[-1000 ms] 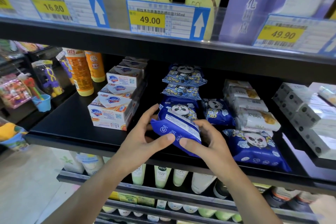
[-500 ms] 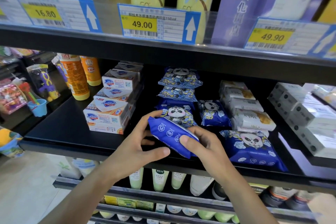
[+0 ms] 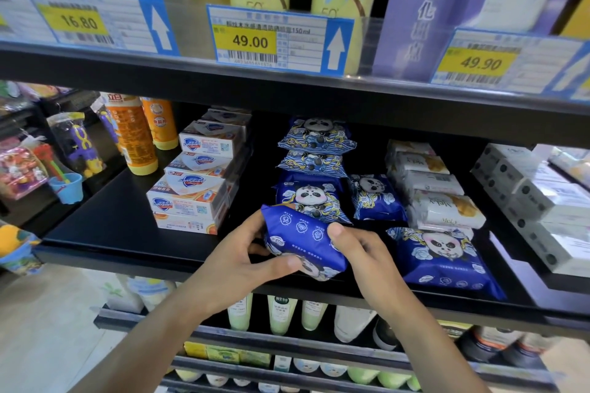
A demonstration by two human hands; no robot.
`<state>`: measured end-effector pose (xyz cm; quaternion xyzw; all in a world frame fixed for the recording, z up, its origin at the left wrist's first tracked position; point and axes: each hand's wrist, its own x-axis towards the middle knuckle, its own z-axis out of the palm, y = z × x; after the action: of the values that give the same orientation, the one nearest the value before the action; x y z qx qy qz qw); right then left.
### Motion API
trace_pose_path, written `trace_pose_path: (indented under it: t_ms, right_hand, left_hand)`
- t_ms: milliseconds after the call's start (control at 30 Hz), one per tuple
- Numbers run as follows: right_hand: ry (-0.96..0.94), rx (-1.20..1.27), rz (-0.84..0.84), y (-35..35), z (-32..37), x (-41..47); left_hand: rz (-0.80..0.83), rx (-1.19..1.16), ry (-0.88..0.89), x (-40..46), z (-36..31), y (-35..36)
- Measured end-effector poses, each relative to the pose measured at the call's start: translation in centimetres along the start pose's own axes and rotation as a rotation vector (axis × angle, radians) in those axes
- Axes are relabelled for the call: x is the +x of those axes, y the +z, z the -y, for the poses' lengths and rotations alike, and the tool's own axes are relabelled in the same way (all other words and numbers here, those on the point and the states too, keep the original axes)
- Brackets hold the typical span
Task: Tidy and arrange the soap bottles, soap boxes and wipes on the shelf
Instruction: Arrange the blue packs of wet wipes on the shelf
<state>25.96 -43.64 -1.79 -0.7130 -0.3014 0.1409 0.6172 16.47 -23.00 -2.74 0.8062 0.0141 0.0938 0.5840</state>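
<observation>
1 blue wipes pack (image 3: 303,241) was pinched by both hands, left hand (image 3: 236,262) and right hand (image 3: 360,252); soap boxes (image 3: 191,188) looked stacked, loose panda pack (image 3: 443,257) was left unaligned.

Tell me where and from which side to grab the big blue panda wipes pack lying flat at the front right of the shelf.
Take the big panda wipes pack by its near short end, coming from the open front of the shelf. It lies flat with that end at the shelf lip, while white packs crowd its far end. Both hands are busy: left hand and right hand hold another blue pack.
</observation>
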Motion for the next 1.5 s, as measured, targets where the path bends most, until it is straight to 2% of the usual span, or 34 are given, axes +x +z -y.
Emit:
trace_pose_path:
  t_ms: [200,333,433,600,733,833,1067,1500]
  right_hand:
    - [0.147,0.005,-0.113,-0.1,0.4,-0.4]
    - [0.150,0.030,-0.139,-0.1,0.1,-0.2]
    - [0.210,-0.015,-0.100,-0.3,0.3,-0.4]
    - [0.269,0.050,-0.177,-0.3,-0.6,0.0]
    - [0.180,0.020,-0.175,-0.4,-0.6,0.1]
    - [0.085,-0.019,-0.113,-0.4,0.0,-0.4]
    - [-0.004,-0.003,-0.079,0.0,-0.2,-0.2]
    - [-0.184,-0.355,-0.103,0.3,-0.9,-0.8]
  left_hand:
    - [0.032,0.000,-0.007,-0.1,-0.4,0.0]
    - [0.028,-0.005,-0.004,-0.2,-0.5,0.3]
    - [0.005,-0.017,-0.012,-0.3,-0.4,0.4]
    - [-0.081,-0.097,-0.039,-0.1,-0.5,0.6]
    - [-0.128,-0.168,-0.070,0.1,-0.5,0.8]
    - [-0.147,-0.171,-0.089,0.3,-0.5,0.9]
    - [-0.198,-0.158,-0.106,0.8,-0.3,1.0]
    - [-0.208,-0.171,-0.168,1.1,-1.0,0.8]
